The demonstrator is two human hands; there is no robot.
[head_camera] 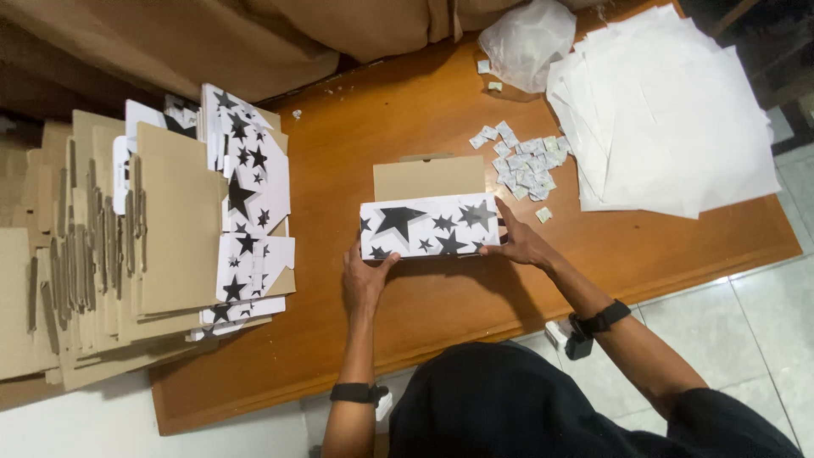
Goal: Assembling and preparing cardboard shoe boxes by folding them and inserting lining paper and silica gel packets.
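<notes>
Surface: I see an orange-brown wooden table (441, 110) on pale floor tiles (746, 314).
Box: star-printed white carton (429, 226), mid-table.
Hands: my left hand (363, 278) and right hand (519, 242) grip its ends.
Left side: flat cardboard blanks (127, 246).
Right side: white paper sheets (670, 110), small packets (524, 159).

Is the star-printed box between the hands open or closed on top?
Open. The star-printed box has its brown flap standing up behind it, not folded down; both hands grip its ends.
</notes>
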